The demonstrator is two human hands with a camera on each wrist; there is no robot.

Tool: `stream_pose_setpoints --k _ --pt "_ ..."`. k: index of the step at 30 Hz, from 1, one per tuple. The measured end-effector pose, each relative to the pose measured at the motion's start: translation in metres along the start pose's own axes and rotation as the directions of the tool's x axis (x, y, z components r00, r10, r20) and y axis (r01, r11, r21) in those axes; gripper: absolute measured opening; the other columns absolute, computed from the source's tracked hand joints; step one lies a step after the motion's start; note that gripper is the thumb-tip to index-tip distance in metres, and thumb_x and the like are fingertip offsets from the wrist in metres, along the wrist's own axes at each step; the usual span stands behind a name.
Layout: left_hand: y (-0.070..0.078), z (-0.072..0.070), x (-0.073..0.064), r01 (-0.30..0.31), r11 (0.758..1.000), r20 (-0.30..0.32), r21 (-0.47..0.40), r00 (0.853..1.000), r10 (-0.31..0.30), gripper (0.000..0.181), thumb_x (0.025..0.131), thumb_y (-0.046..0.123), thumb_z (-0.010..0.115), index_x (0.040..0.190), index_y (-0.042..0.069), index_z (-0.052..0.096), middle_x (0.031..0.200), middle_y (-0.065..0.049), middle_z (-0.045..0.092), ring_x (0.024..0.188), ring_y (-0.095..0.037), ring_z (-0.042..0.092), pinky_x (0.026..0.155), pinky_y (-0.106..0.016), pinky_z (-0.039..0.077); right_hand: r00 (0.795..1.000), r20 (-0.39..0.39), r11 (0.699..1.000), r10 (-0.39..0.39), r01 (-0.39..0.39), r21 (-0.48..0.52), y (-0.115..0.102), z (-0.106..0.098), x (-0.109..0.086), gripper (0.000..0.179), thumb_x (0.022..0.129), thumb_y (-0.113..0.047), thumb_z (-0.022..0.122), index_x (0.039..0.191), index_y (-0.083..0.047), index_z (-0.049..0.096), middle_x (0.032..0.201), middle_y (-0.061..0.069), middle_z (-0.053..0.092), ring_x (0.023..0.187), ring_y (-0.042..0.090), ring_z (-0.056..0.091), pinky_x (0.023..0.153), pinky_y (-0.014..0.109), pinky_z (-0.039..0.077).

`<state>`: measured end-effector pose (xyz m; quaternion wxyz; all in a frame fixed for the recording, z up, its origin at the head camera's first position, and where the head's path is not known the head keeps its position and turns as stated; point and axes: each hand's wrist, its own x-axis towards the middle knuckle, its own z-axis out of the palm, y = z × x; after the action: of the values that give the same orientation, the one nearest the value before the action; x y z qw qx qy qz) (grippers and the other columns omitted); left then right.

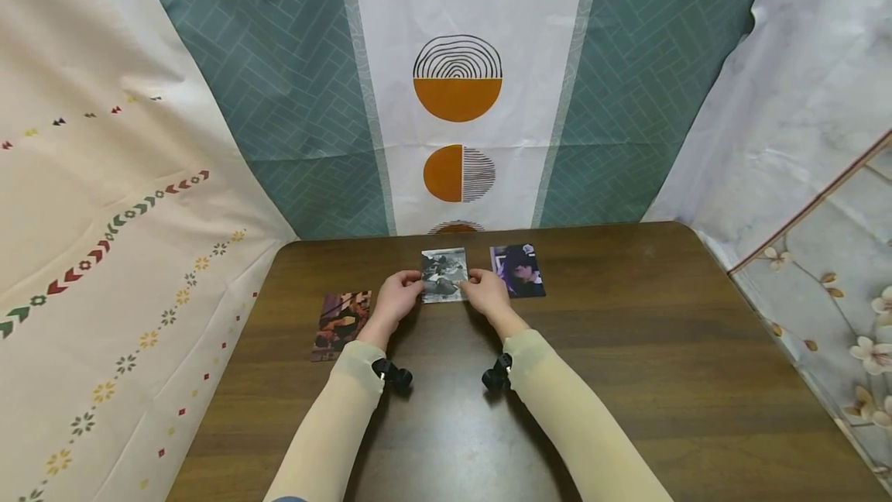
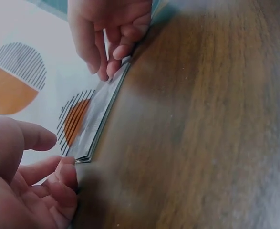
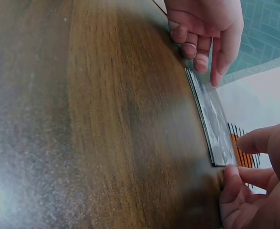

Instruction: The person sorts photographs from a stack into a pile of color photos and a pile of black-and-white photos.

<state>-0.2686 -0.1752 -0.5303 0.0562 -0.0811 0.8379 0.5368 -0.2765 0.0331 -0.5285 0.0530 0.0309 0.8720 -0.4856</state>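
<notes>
A small stack of photo cards (image 1: 443, 263), black-and-white on top, lies on the table between my two hands. Its layered edge shows in the left wrist view, where the stack (image 2: 98, 119) looks thin and flat. My left hand (image 1: 399, 295) is at the stack's left edge, fingertips against the side and thumb lifted apart. On the opposite edge, my right hand (image 1: 488, 293) touches with its fingertips. The right wrist view shows the right thumb (image 3: 256, 141) raised over the card, away from the fingers.
A reddish-brown picture card (image 1: 341, 324) lies left of my left forearm. Right of the stack, beyond my right hand, is a purple picture card (image 1: 518, 271). The wooden table (image 1: 662, 362) meets a patterned curtain (image 1: 460, 115) at the back. Cloths hang on both sides.
</notes>
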Motion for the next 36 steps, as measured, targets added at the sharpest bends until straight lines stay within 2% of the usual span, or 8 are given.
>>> stream_pose_setpoints --k 4,7,12,17,21,27,30,36 --pt "-0.001 -0.004 -0.002 -0.004 0.999 0.021 -0.033 1.000 0.005 0.039 0.106 0.020 0.064 0.141 0.003 0.065 0.108 -0.012 0.064 0.086 -0.023 0.060 0.073 -0.032 0.049 1.000 -0.002 1.000 -0.006 0.007 0.021 -0.001 0.000 -0.004 0.050 0.100 -0.019 0.068 0.144 0.005 0.064 0.130 0.018 0.071 0.124 0.034 0.064 0.108 0.047 0.049" --pt "-0.001 -0.008 -0.006 -0.015 0.999 0.031 -0.051 0.999 0.016 0.038 0.106 0.019 0.066 0.140 0.002 0.065 0.100 -0.010 0.063 0.077 -0.021 0.059 0.068 -0.030 0.049 0.999 -0.034 0.999 -0.017 0.018 0.042 -0.004 0.002 -0.008 0.050 0.099 -0.017 0.070 0.143 0.006 0.064 0.127 0.019 0.072 0.121 0.035 0.066 0.107 0.048 0.049" --pt "-0.002 -0.020 -0.016 -0.023 0.999 0.057 -0.036 0.998 0.025 0.037 0.106 0.021 0.066 0.138 0.003 0.065 0.103 -0.012 0.064 0.079 -0.025 0.061 0.068 -0.032 0.049 0.996 -0.087 0.995 -0.033 0.041 0.089 -0.008 0.010 -0.017 0.050 0.096 -0.014 0.071 0.141 0.006 0.064 0.123 0.019 0.073 0.117 0.035 0.066 0.104 0.048 0.050" --pt "-0.010 -0.044 -0.029 -0.048 0.999 0.087 0.008 0.995 0.047 0.039 0.106 0.022 0.066 0.140 0.002 0.064 0.108 -0.014 0.065 0.085 -0.029 0.064 0.070 -0.033 0.051 0.996 -0.080 0.985 -0.033 0.046 0.164 -0.017 0.021 -0.027 0.048 0.095 -0.013 0.072 0.139 0.003 0.066 0.123 0.018 0.073 0.117 0.036 0.067 0.102 0.048 0.051" --pt "-0.021 -0.069 -0.041 -0.072 0.997 0.090 0.020 0.994 0.070 0.041 0.107 0.022 0.066 0.141 0.000 0.062 0.113 -0.016 0.067 0.086 -0.028 0.064 0.072 -0.033 0.052 0.997 -0.027 0.980 -0.068 0.072 0.185 -0.025 0.034 -0.037 0.044 0.093 -0.012 0.072 0.134 0.002 0.069 0.115 0.015 0.075 0.110 0.032 0.069 0.096 0.043 0.053" --pt "-0.043 -0.107 -0.058 -0.055 0.998 0.053 0.033 0.997 0.053 0.042 0.107 0.020 0.066 0.142 -0.003 0.060 0.110 -0.017 0.067 0.084 -0.025 0.062 0.074 -0.034 0.053 0.982 0.127 0.976 -0.140 0.115 0.185 -0.035 0.063 -0.051 0.042 0.092 -0.011 0.074 0.132 0.002 0.071 0.108 0.009 0.075 0.104 0.026 0.070 0.093 0.038 0.054" --pt "-0.053 -0.125 -0.065 -0.037 0.999 0.027 0.037 0.999 0.036 0.043 0.107 0.019 0.067 0.142 -0.004 0.059 0.106 -0.014 0.065 0.083 -0.025 0.062 0.075 -0.034 0.053 0.974 0.179 0.980 -0.141 0.112 0.165 -0.043 0.075 -0.056 0.040 0.095 -0.013 0.075 0.132 0.000 0.071 0.109 0.006 0.075 0.104 0.023 0.070 0.092 0.038 0.054" --pt "-0.071 -0.157 -0.079 0.016 0.997 -0.027 0.078 1.000 -0.014 0.045 0.107 0.021 0.068 0.143 -0.004 0.058 0.101 -0.011 0.063 0.084 -0.025 0.062 0.074 -0.034 0.053 0.961 0.254 0.978 -0.110 0.058 0.202 -0.062 0.099 -0.064 0.038 0.094 -0.012 0.076 0.129 0.000 0.072 0.104 0.005 0.075 0.094 0.017 0.068 0.083 0.033 0.055"
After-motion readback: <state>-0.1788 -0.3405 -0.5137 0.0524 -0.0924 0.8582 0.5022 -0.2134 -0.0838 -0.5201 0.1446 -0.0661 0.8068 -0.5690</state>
